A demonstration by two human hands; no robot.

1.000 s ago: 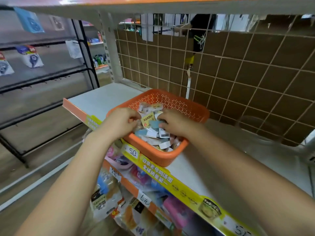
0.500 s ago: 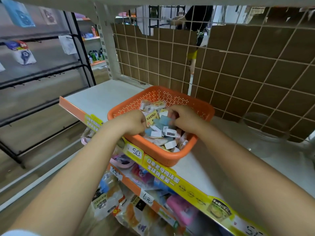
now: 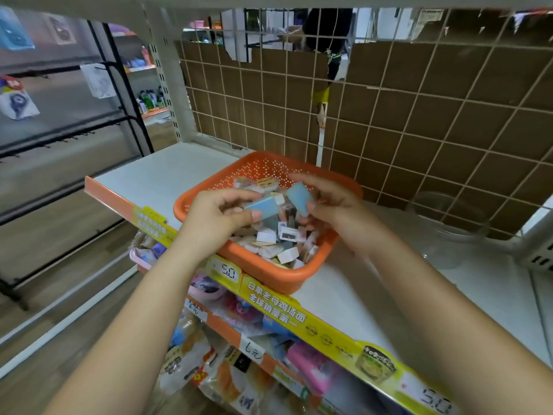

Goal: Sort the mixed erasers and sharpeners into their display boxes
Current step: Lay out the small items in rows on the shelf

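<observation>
1. Holding a light blue eraser (image 3: 264,206) with a white end, the left hand (image 3: 220,217) has it pinched between thumb and curled fingers, raised just over the near left part of the orange basket (image 3: 270,275).
2. A second light blue eraser (image 3: 299,197) sits in the right hand (image 3: 335,206), gripped between the thumb below and the fingers above, tilted on its edge.
3. Both hands hover close together above the basket, the two blue erasers near each other but apart.
4. Below the hands, the perforated basket holds a mixed heap of small wrapped erasers (image 3: 270,250) in white, pink and grey sleeves.
5. A small white sharpener (image 3: 288,233) with a dark slot lies on top of the heap, just below the gap between the hands.
6. The basket rests on a white shelf (image 3: 155,178), its near corner right at the shelf's front edge.
7. A yellow price strip (image 3: 299,322) with printed characters and a "5.0" tag runs along that front edge.
8. A clear plastic tub (image 3: 446,223) stands on the shelf to the right of the basket, well apart from both hands.
9. Behind the shelf a white wire grid (image 3: 419,115) is backed with brown cardboard.
10. Packaged goods (image 3: 227,375) crowd the lower shelf beneath the forearms.
</observation>
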